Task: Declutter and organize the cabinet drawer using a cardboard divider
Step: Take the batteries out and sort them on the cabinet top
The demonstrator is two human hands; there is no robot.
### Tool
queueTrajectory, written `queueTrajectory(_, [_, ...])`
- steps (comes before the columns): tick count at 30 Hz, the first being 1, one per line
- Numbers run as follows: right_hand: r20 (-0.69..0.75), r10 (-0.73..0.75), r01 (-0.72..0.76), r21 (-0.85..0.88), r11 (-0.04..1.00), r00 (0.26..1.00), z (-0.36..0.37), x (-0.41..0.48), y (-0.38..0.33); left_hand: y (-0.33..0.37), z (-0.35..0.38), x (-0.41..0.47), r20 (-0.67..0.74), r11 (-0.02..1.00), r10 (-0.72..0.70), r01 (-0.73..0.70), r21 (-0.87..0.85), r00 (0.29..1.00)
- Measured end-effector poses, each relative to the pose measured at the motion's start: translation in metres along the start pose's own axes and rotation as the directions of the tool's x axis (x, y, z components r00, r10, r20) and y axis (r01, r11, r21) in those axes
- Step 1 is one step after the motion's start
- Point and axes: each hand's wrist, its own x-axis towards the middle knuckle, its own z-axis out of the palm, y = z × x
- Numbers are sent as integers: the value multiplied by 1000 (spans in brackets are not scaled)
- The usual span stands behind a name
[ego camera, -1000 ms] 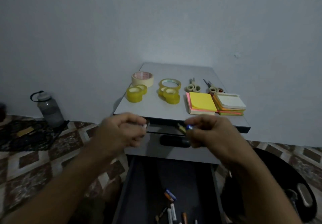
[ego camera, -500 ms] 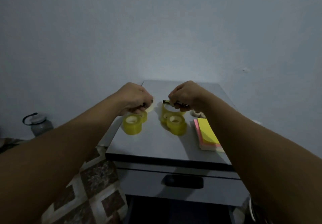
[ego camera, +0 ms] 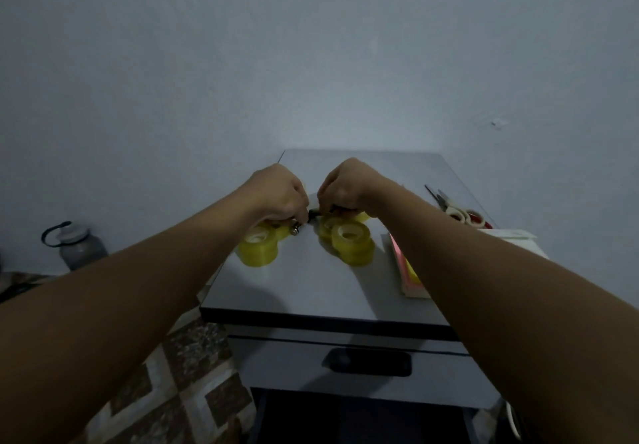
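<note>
Open drawer [ego camera: 363, 419] low in view, under cabinet front; interior dark, contents unreadable; upper drawer front [ego camera: 294, 364] closed. Both arms stretched over surface [ego camera: 311, 288], knuckles up; left hand [ego camera: 276, 194] fingers clenched round small metal-tipped items [ego camera: 295, 231]; right hand [ego camera: 345, 187] fingers grasping dark slender item [ego camera: 315, 213]; fists nearly meet above yellow tape rolls [ego camera: 352, 244]; sticky notes [ego camera: 409, 279], scissors [ego camera: 456, 213] rightward.
</note>
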Motion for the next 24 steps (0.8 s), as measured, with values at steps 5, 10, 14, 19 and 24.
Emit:
queueTrajectory(5, [-14, -12, 12, 34, 999, 1000, 0, -1, 0, 1, -4, -2, 6, 999, 40, -40, 33, 999])
queueTrajectory(10, [-53, -26, 30, 67, 997, 998, -3, -3, 3, -1, -7, -5, 17, 997, 58, -59, 58, 998])
queueTrajectory(14, [-129, -44, 59, 112, 992, 991, 0, -4, 9, 0, -7, -7, 32, 989, 74, -78, 129, 997])
queueTrajectory(19, [-227, -125, 142, 60, 988, 966, 7, -11, 11, -3, -8, -9, 3, 999, 49, -49, 7, 999])
queueTrajectory(24, [-207, -167, 188, 89, 978, 964, 6, -19, 8, -5, -11, -13, -22, 996, 24, -25, -80, 999])
